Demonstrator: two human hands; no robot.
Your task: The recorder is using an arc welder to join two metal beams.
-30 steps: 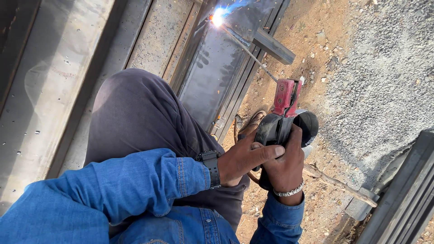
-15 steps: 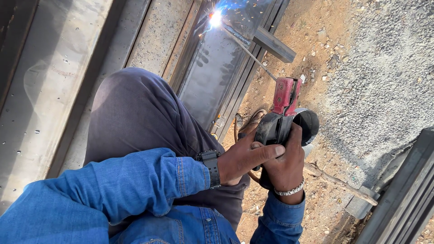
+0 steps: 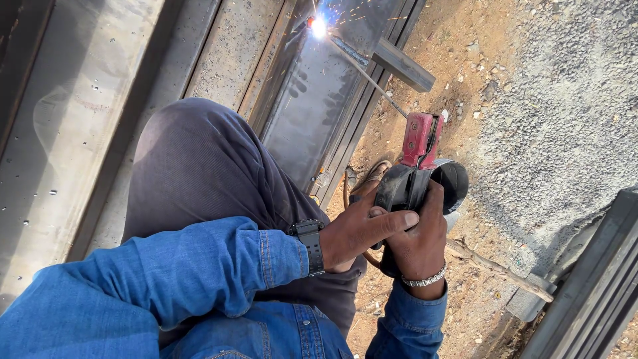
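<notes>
Head view: both hands sit centre-right of the frame, wrapped around a red welding electrode holder (image 3: 419, 143). Right hand (image 3: 420, 240) is clamped on its black handle, and left hand (image 3: 357, 229) is closed over the right one with fingers pressed on the handle too. The thin electrode rod (image 3: 369, 76) runs up to a bright arc (image 3: 319, 26) at top centre, sparking on the grey steel frame (image 3: 319, 113). A metal bar (image 3: 403, 64) lies just right of it on the dirt.

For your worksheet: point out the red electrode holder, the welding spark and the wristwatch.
red electrode holder (image 3: 419, 138), head view, on its red body.
welding spark (image 3: 319, 26), head view, on the bright centre.
wristwatch (image 3: 310, 244), head view, on its black strap.
</notes>
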